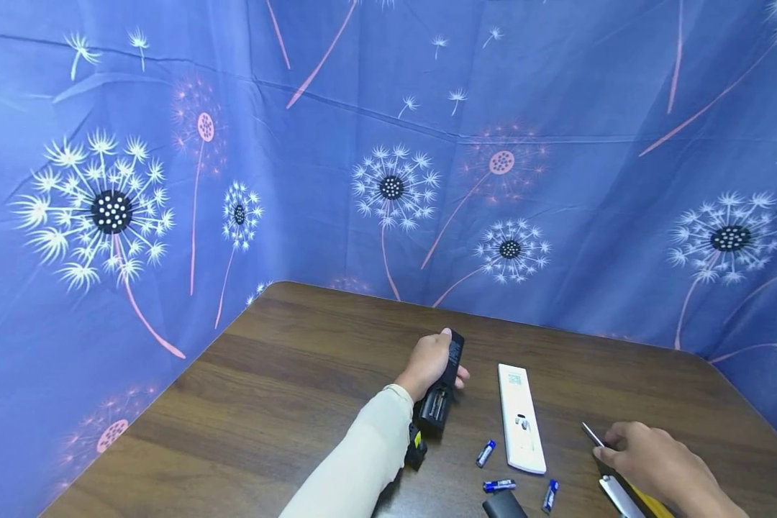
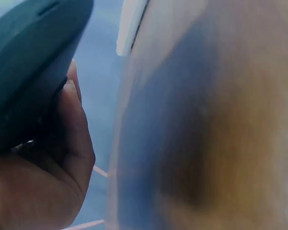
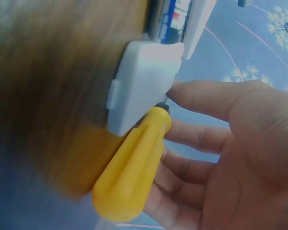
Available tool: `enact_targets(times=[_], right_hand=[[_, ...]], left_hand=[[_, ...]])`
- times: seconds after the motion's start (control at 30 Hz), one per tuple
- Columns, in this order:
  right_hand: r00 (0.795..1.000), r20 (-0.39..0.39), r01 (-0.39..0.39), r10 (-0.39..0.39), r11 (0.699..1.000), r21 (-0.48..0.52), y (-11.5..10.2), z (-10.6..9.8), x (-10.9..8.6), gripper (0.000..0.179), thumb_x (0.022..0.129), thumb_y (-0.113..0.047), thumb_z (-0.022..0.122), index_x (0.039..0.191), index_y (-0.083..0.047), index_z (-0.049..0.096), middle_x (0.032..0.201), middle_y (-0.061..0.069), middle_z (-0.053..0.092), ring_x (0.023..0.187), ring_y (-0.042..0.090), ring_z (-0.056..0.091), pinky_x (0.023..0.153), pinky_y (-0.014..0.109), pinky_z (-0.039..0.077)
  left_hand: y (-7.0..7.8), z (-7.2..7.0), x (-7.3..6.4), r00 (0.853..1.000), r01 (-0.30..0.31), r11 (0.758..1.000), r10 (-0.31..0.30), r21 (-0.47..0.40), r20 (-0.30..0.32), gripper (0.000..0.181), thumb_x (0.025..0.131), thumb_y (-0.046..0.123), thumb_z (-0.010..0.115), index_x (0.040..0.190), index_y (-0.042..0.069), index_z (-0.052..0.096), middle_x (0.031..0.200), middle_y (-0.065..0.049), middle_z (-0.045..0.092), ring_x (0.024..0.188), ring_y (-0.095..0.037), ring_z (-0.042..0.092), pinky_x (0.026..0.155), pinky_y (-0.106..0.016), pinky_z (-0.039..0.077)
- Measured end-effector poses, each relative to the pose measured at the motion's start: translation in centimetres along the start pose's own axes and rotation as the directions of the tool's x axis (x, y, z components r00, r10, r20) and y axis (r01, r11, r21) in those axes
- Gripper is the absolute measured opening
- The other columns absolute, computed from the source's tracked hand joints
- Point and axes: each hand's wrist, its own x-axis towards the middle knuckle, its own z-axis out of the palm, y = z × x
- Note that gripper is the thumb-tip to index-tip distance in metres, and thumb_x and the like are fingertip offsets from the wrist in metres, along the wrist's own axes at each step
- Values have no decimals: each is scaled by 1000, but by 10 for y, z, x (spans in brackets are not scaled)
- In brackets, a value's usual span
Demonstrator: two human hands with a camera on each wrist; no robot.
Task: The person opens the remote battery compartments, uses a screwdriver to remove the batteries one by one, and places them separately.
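My left hand (image 1: 427, 364) grips a black remote control (image 1: 438, 403), whose battery compartment is uncovered on the near end. In the left wrist view the remote (image 2: 31, 67) covers part of the hand (image 2: 43, 191). At the right, my right hand (image 1: 660, 460) has thumb and fingers around the shaft of a screwdriver (image 3: 134, 165) with a yellow handle. The slim metal shaft (image 1: 592, 434) sticks out past the fingertips in the head view. Beside the screwdriver lies a small white battery cover (image 3: 144, 84).
Between the hands a white remote control (image 1: 514, 399) lies lengthwise on the brown wooden table (image 1: 285, 388). Blue batteries (image 1: 485, 453) are scattered near it, with a black cover piece (image 1: 505, 505) at the bottom edge. A blue dandelion-print curtain (image 1: 298, 180) hangs behind and to the left.
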Motion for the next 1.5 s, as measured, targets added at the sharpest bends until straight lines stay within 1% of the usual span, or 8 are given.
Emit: enact_targets(times=[0.2, 0.33, 0.5, 0.6, 0.83, 1.03, 1.2, 1.5], right_hand=[[1000, -5, 17, -17, 1000, -3, -2, -1, -3, 62, 79, -61, 75, 111, -9, 70, 107, 20, 69, 93, 47, 64, 63, 64, 46], [1000, -6, 19, -19, 1000, -6, -3, -3, -5, 65, 80, -62, 74, 114, -7, 69, 108, 21, 68, 94, 49, 63, 65, 65, 45], [1000, -15, 24, -24, 1000, -5, -6, -4, -6, 61, 80, -61, 74, 110, -8, 70, 105, 20, 68, 92, 48, 63, 64, 65, 45], [1000, -8, 17, -17, 1000, -11, -8, -7, -8, 55, 82, -58, 74, 108, -9, 71, 104, 20, 69, 91, 47, 63, 64, 65, 46], [999, 3, 38, -38, 999, -6, -16, -11, -9, 52, 86, -53, 73, 109, -6, 71, 102, 18, 69, 88, 43, 65, 64, 65, 46], [999, 14, 36, -36, 999, 4, -22, -9, -10, 47, 88, -48, 72, 105, -5, 71, 97, 14, 69, 83, 34, 65, 63, 60, 48], [999, -2, 37, -37, 999, 3, -25, -8, -10, 45, 90, -46, 72, 105, -4, 70, 96, 12, 69, 78, 27, 62, 62, 57, 48], [999, -34, 38, -38, 999, -6, -29, -4, -14, 36, 94, -41, 68, 102, -6, 70, 82, 1, 61, 69, 21, 55, 59, 48, 46]], left_hand=[[-1, -13, -5, 1000, 9, 1000, -9, 11, -23, 52, 110, 35, 32, 135, -7, 48, 80, -19, 71, 56, -25, 69, 53, -35, 57], [-2, -20, -7, 998, 2, 1000, -1, 23, -58, 47, 109, 33, 36, 125, -6, 55, 84, -19, 66, 59, -29, 70, 55, -38, 59], [-2, -26, -8, 991, -14, 987, 35, 162, -127, 39, 108, 33, 41, 98, 1, 62, 77, -8, 56, 62, -17, 61, 55, -30, 52], [-3, -28, -9, 986, -11, 972, 49, 235, -157, 38, 106, 31, 45, 86, 5, 64, 73, -3, 54, 63, -16, 53, 56, -28, 45], [-4, -37, -8, 983, -13, 928, 80, 372, -165, 38, 103, 27, 55, 74, 5, 66, 66, -1, 56, 61, -15, 53, 55, -26, 43], [-4, -48, -8, 991, 1, 926, 49, 378, -122, 30, 103, 25, 58, 93, -1, 71, 77, -4, 62, 66, -16, 61, 57, -30, 52], [-5, -54, -5, 990, 26, 933, 26, 358, -140, 28, 102, 22, 60, 104, -3, 72, 86, -8, 65, 72, -19, 65, 60, -34, 58], [-7, -51, -7, 996, 38, 931, -8, 363, -86, 29, 97, 11, 65, 118, -9, 67, 98, -15, 69, 78, -22, 70, 64, -35, 60]])
